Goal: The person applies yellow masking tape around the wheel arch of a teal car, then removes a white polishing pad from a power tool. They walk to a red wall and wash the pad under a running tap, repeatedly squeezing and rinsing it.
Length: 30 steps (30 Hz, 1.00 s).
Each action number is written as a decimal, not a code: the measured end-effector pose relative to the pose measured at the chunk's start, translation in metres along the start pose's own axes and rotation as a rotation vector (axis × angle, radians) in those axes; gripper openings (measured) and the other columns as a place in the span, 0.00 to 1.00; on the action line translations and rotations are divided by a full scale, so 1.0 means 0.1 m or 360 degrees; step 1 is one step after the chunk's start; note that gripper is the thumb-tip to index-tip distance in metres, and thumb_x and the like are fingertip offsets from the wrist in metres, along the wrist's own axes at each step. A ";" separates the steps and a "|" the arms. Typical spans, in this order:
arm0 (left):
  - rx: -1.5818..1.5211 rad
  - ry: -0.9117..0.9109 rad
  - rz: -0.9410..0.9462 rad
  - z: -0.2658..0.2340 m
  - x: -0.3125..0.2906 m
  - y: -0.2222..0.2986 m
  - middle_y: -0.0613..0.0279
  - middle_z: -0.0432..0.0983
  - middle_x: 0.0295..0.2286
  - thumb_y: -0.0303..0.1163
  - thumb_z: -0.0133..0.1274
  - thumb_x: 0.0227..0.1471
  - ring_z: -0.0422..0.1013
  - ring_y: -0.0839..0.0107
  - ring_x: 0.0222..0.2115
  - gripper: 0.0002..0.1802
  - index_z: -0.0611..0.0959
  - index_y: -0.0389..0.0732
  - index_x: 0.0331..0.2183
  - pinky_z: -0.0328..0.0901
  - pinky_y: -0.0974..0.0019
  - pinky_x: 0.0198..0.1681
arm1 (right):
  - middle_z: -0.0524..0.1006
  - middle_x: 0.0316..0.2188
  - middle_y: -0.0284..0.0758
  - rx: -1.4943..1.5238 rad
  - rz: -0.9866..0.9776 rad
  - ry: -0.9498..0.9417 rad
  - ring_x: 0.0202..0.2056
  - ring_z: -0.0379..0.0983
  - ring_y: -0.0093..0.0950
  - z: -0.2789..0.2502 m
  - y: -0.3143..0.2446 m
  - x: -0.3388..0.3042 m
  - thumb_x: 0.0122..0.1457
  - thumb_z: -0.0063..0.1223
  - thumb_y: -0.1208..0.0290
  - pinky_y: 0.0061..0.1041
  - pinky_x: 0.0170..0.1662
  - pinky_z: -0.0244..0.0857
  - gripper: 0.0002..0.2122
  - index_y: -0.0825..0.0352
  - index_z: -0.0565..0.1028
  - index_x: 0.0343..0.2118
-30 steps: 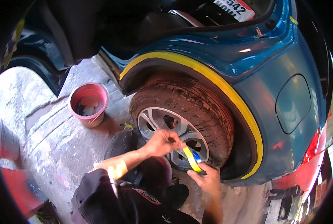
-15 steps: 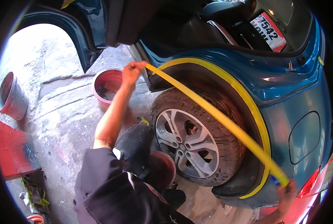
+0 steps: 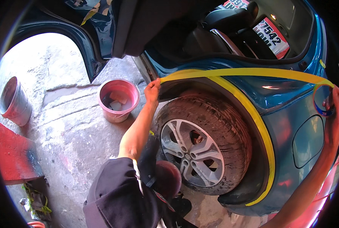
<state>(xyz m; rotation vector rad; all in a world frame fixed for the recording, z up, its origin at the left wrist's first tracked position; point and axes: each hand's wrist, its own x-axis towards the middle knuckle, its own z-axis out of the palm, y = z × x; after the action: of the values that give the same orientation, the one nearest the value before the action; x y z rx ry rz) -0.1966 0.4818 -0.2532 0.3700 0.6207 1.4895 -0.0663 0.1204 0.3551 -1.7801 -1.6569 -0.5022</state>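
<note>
A strip of yellow masking tape (image 3: 249, 73) stretches taut across the car's blue rear side. My left hand (image 3: 152, 91) pinches its end at the front of the wheel arch, by the door opening. Out at the far right, my right hand (image 3: 334, 102) grips the tape roll (image 3: 316, 103), whose blue inner core shows. Below the strip, a yellow tape line (image 3: 262, 131) follows the curved edge of the wheel arch. The wheel (image 3: 192, 152), with its silver alloy rim, stands inside the arch. Between my hands, the strip passes over the blue body panel (image 3: 281, 125).
A pink bucket (image 3: 119, 100) with blocks and liquid in it stands left of the wheel. Farther left are a grey bucket (image 3: 15, 102) and a red panel (image 3: 15, 152). An open car door (image 3: 97, 34) hangs overhead. A fuel flap (image 3: 308, 141) sits right of the arch.
My right hand has swung up with the tape roll, from the low rear of the arch to the upper right. The strip now runs nearly level. My left hand keeps its end.
</note>
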 end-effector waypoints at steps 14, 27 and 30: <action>0.0459 -0.0355 0.0522 0.78 -0.29 0.91 0.66 0.80 0.27 0.35 0.62 0.54 0.70 0.82 0.29 0.13 0.85 0.34 0.35 0.64 0.76 0.36 | 0.70 0.31 0.31 -0.0372 0.0496 -0.0163 0.35 0.66 0.22 -1.59 0.15 -2.38 0.58 0.52 0.65 0.23 0.42 0.61 0.10 0.66 0.71 0.36; 0.0395 -0.0393 0.0397 0.59 -0.53 0.68 0.69 0.76 0.23 0.38 0.63 0.53 0.66 0.82 0.23 0.13 0.85 0.36 0.34 0.60 0.76 0.28 | 0.62 0.29 0.29 -0.0398 0.0617 0.0029 0.32 0.57 0.19 -1.31 0.57 -2.96 0.55 0.53 0.59 0.21 0.39 0.53 0.15 0.66 0.66 0.34; 0.0350 -0.0293 0.0280 0.26 -0.42 0.40 0.69 0.75 0.23 0.39 0.62 0.54 0.65 0.81 0.22 0.14 0.85 0.37 0.33 0.60 0.76 0.28 | 0.63 0.29 0.28 -0.0398 0.0562 -0.0055 0.32 0.58 0.18 -0.98 0.32 -2.51 0.54 0.56 0.57 0.21 0.37 0.52 0.18 0.67 0.67 0.36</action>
<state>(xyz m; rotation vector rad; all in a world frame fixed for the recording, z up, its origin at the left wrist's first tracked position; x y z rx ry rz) -0.2124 0.4469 -0.2023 0.7401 0.6179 1.5364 -0.0533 -0.1303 0.2516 -2.2181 -1.3029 -0.5352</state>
